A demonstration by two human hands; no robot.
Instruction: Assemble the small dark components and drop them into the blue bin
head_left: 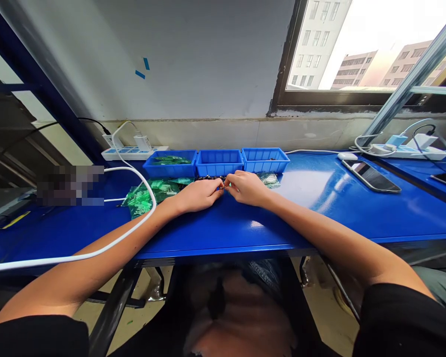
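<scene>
Above the blue table (pixel 208 233), my left hand (pixel 201 194) and my right hand (pixel 247 187) meet fingertip to fingertip. Both are closed in a pinch around something tiny between them, too small to make out. Small dark pieces lie partly hidden behind my hands. Just past them stand three blue bins: the left bin (pixel 150 171) has green items in it, the middle bin (pixel 220 170) is directly behind my hands, and the right bin (pixel 265 167) shows a few small bits. Green plastic bags (pixel 143 198) lie beside my left hand, and a clear bag (pixel 270 179) lies behind my right wrist.
A white cable (pixel 107 246) arches across my left forearm. Power strips (pixel 128 153) with chargers stand along the wall. A phone (pixel 371 175) lies at the right, near a small white case (pixel 347 156). A metal post (pixel 405 82) rises at the back right.
</scene>
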